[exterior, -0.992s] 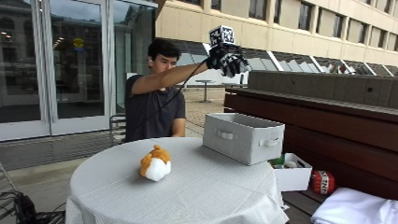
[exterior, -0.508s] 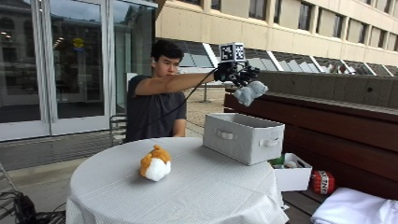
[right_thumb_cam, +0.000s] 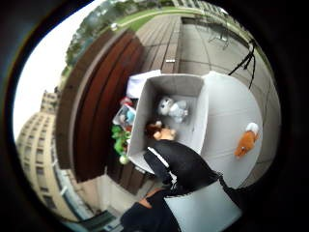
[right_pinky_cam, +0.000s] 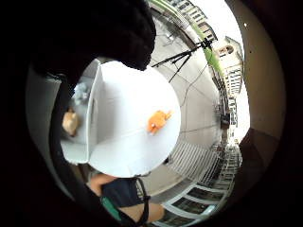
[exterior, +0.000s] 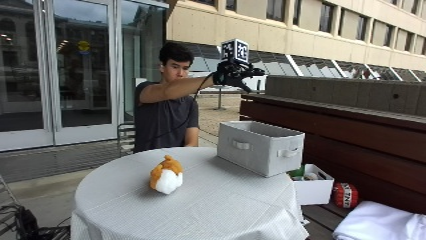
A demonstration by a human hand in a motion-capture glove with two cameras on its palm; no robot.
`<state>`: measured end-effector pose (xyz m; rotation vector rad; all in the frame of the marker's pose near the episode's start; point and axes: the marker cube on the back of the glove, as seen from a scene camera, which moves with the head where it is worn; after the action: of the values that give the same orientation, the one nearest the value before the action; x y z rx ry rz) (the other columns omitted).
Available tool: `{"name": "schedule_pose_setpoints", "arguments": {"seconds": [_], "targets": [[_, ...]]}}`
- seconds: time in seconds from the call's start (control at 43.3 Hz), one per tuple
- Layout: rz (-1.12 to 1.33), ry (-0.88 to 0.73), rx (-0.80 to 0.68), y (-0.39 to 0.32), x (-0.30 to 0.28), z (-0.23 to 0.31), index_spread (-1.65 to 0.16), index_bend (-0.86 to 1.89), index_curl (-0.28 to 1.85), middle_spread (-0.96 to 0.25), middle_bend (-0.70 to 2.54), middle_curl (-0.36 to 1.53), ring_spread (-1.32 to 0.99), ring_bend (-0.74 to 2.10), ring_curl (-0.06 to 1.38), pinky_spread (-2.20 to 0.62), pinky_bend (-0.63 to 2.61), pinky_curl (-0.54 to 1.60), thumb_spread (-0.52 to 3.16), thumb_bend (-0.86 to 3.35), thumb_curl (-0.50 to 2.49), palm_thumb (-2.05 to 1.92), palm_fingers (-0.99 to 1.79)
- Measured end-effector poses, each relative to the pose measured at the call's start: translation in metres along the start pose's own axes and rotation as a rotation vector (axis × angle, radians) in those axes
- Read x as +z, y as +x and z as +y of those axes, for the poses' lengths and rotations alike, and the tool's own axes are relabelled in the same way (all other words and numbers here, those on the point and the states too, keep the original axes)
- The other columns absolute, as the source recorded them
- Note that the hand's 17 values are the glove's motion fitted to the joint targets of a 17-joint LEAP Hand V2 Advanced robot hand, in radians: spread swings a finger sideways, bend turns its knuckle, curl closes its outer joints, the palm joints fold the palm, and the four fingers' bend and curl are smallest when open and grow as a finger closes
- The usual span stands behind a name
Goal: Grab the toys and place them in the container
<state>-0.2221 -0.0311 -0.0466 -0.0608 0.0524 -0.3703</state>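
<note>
My gloved right hand (exterior: 234,75) is raised high above the grey fabric container (exterior: 259,147), fingers spread and holding nothing. The container stands at the far right of the round white table (exterior: 213,210). An orange and white plush toy (exterior: 166,175) lies near the table's middle. In the thumb side palm view a grey plush toy (right_thumb_cam: 173,108) and a brown toy (right_thumb_cam: 161,131) lie inside the container (right_thumb_cam: 140,121), with the glove (right_thumb_cam: 183,166) in front. The little finger side view shows the orange toy (right_pinky_cam: 158,120) on the table (right_pinky_cam: 128,146) beside the container (right_pinky_cam: 78,144).
A small white box (exterior: 314,189) with several toys sits below the table edge beside a wooden bench wall (exterior: 346,125). A red object (exterior: 345,195) and white cloth (exterior: 379,225) lie at the lower right. A chair (exterior: 125,137) stands behind the table.
Half a second ago my hand held a grey plush toy above the container. Now the hand is empty with fingers spread, and the grey toy lies inside the container.
</note>
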Motion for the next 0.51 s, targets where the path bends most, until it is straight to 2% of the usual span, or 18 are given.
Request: {"name": "schedule_pose_setpoints", "arguments": {"seconds": [0.254,0.508], "targets": [[0.041,0.020,0.113,0.101,0.010,0.016,-0.30,0.09,0.14,-0.03,0.14,0.42,0.00,0.27,0.23,0.02,1.11,0.35,1.08,-0.04,0.38,-0.03,-0.23],[0.033,-0.006,0.238,0.221,0.053,0.035,-0.30,0.08,0.14,-0.02,0.15,0.37,0.01,0.22,0.24,0.05,1.08,0.34,1.00,-0.06,0.34,-0.05,-0.23]]}}
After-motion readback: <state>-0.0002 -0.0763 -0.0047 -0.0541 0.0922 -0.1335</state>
